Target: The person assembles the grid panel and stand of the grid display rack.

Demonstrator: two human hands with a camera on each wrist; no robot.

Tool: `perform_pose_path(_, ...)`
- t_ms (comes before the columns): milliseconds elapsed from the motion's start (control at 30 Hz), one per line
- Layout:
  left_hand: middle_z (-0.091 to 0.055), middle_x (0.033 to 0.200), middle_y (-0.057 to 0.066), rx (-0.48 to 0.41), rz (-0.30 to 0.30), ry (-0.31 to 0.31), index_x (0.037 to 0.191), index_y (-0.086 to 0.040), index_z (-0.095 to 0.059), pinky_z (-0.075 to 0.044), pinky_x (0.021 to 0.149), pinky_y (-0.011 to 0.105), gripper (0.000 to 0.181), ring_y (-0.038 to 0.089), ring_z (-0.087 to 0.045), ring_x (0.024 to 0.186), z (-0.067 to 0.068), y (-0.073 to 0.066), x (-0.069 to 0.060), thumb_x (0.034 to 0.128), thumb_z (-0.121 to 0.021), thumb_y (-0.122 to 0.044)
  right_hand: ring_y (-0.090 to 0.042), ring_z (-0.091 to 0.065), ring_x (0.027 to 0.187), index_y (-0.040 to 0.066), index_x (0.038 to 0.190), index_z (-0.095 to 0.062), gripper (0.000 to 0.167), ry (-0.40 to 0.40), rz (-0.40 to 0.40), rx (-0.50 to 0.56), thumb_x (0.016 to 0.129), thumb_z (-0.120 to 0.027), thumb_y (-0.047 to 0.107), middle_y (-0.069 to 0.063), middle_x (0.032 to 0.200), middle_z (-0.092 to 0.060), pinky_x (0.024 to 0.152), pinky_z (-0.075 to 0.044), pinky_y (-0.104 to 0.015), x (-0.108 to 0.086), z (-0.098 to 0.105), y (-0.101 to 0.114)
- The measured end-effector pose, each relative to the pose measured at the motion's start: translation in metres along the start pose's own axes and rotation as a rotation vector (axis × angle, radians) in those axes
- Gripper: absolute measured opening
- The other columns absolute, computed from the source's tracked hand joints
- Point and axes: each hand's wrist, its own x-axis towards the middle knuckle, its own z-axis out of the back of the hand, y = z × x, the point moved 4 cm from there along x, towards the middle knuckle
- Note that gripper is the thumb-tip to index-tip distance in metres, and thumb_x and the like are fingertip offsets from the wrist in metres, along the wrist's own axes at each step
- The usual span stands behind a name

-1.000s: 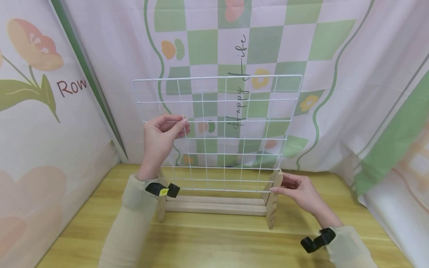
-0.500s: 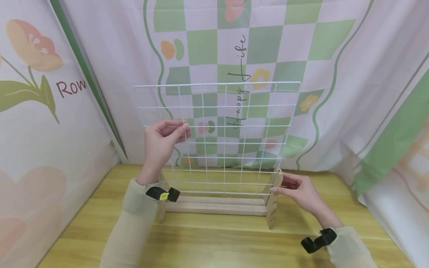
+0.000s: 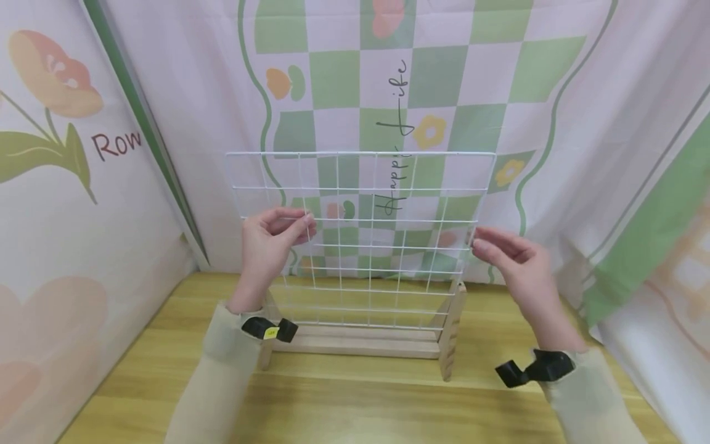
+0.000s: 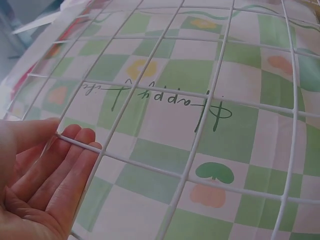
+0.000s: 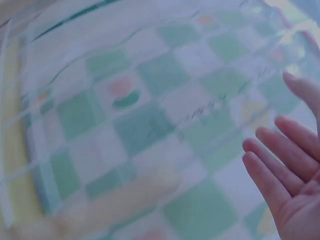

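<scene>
A white wire grid panel [image 3: 371, 247] stands upright, its lower edge between the side pieces of a light wooden stand [image 3: 363, 346]. My left hand [image 3: 263, 250] pinches one of the panel's wires left of its middle; thumb and fingers meet on that wire in the left wrist view, where the hand [image 4: 45, 187] shows close up. Beside the panel's right edge is my right hand [image 3: 524, 268], above the stand's right side piece. The right wrist view has this hand [image 5: 292, 170] with thumb and fingers apart, nothing between them. How the panel's bottom sits in the stand is hard to see.
The stand rests on a yellow wood-grain table [image 3: 355, 401]. Behind it hangs a green-and-white checked curtain [image 3: 438, 74], and a printed flower cloth [image 3: 50, 246] rises at the left. Each wrist wears a black strap [image 3: 546, 367] with a small camera mount.
The panel has sunk lower into the stand, with my left hand moving down along with it. My right hand has left the stand's right side piece and risen to the panel's right edge.
</scene>
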Motion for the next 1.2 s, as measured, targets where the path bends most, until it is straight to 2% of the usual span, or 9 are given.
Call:
perform_pose_path(133, -0.076, 0.094, 0.014, 0.008, 0.008, 0.006, 0.099, 0.008, -0.073, -0.063, 0.072, 0.035, 0.012, 0.024, -0.076, 0.077, -0.001, 0.002, -0.003, 0.0905, -0.077, 0.0, -0.015, -0.075, 0.085, -0.002, 0.123, -0.07, 0.039, -0.064, 0.047, 0.112, 0.093, -0.078, 0.02, -0.001, 0.104, -0.077, 0.084, -0.057, -0.02, 0.011, -0.006, 0.02)
perform_pose_path(267, -0.076, 0.093, 0.014, 0.006, 0.008, -0.003, 0.098, 0.006, -0.073, -0.063, 0.071, 0.036, 0.011, 0.026, -0.076, 0.077, -0.001, 0.005, -0.005, 0.0896, -0.078, 0.0, -0.015, -0.074, 0.075, -0.004, 0.112, -0.074, 0.03, -0.101, 0.083, 0.11, 0.092, -0.079, 0.018, -0.003, 0.094, -0.077, 0.073, -0.06, -0.024, 0.017, -0.01, 0.025)
perform_pose_path(467, -0.076, 0.094, 0.014, 0.029, 0.007, -0.005, 0.102, 0.005, -0.074, -0.063, 0.072, 0.036, 0.018, 0.029, -0.075, 0.079, 0.004, 0.005, -0.01, 0.0898, -0.08, -0.006, -0.014, -0.073, 0.071, -0.004, 0.107, -0.075, 0.025, -0.148, 0.1, 0.095, 0.093, -0.078, 0.017, -0.004, 0.088, -0.077, 0.068, -0.061, -0.024, 0.017, -0.012, 0.023)
perform_pose_path(567, -0.076, 0.092, 0.014, 0.048, 0.005, -0.05, 0.104, 0.004, -0.074, -0.063, 0.07, 0.037, 0.024, 0.028, -0.075, 0.076, 0.019, 0.002, -0.013, 0.0888, -0.082, -0.013, -0.015, -0.073, 0.07, -0.005, 0.105, -0.074, 0.026, -0.163, 0.107, 0.113, 0.092, -0.079, 0.017, -0.007, 0.088, -0.077, 0.067, -0.061, -0.025, 0.016, -0.015, 0.023)
perform_pose_path(800, -0.076, 0.093, 0.012, 0.023, 0.011, -0.316, 0.105, 0.003, -0.075, -0.062, 0.068, 0.031, 0.032, 0.02, -0.074, 0.072, 0.077, -0.006, -0.013, 0.0834, -0.087, -0.018, -0.015, -0.073, 0.071, -0.005, 0.106, -0.074, 0.026, -0.173, 0.108, 0.121, 0.092, -0.079, 0.017, -0.005, 0.087, -0.077, 0.067, -0.061, -0.024, 0.014, -0.014, 0.023)
perform_pose_path(900, -0.076, 0.093, 0.011, 0.025, 0.006, -0.382, 0.105, 0.004, -0.074, -0.062, 0.07, 0.029, 0.035, 0.019, -0.073, 0.072, 0.093, -0.008, -0.012, 0.0816, -0.088, -0.017, -0.015, -0.073, 0.072, -0.004, 0.106, -0.074, 0.026, -0.169, 0.1, 0.127, 0.092, -0.079, 0.017, -0.004, 0.088, -0.077, 0.068, -0.061, -0.024, 0.015, -0.014, 0.022)
perform_pose_path(1000, -0.076, 0.094, 0.01, 0.055, 0.039, -0.374, 0.108, 0.004, -0.074, -0.061, 0.073, 0.028, 0.037, 0.018, -0.074, 0.076, 0.097, -0.007, -0.011, 0.0812, -0.089, -0.018, -0.014, -0.073, 0.072, -0.004, 0.106, -0.074, 0.026, -0.168, 0.096, 0.124, 0.092, -0.079, 0.018, -0.005, 0.088, -0.077, 0.068, -0.061, -0.024, 0.016, -0.013, 0.022)
perform_pose_path(1133, -0.076, 0.097, 0.008, 0.114, 0.091, -0.3, 0.109, 0.003, -0.075, -0.061, 0.075, 0.028, 0.036, 0.018, -0.074, 0.081, 0.092, -0.001, -0.008, 0.0835, -0.087, -0.019, -0.015, -0.073, 0.072, -0.004, 0.106, -0.074, 0.026, -0.165, 0.099, 0.127, 0.092, -0.078, 0.018, -0.006, 0.088, -0.077, 0.068, -0.061, -0.025, 0.015, -0.013, 0.023)
perform_pose_path(1200, -0.077, 0.096, 0.007, 0.137, 0.092, -0.278, 0.107, 0.003, -0.076, -0.061, 0.074, 0.028, 0.032, 0.017, -0.075, 0.081, 0.09, 0.002, -0.007, 0.0849, -0.086, -0.018, -0.015, -0.074, 0.071, -0.004, 0.105, -0.074, 0.025, -0.16, 0.102, 0.137, 0.092, -0.078, 0.017, -0.007, 0.088, -0.077, 0.067, -0.061, -0.025, 0.015, -0.013, 0.023)
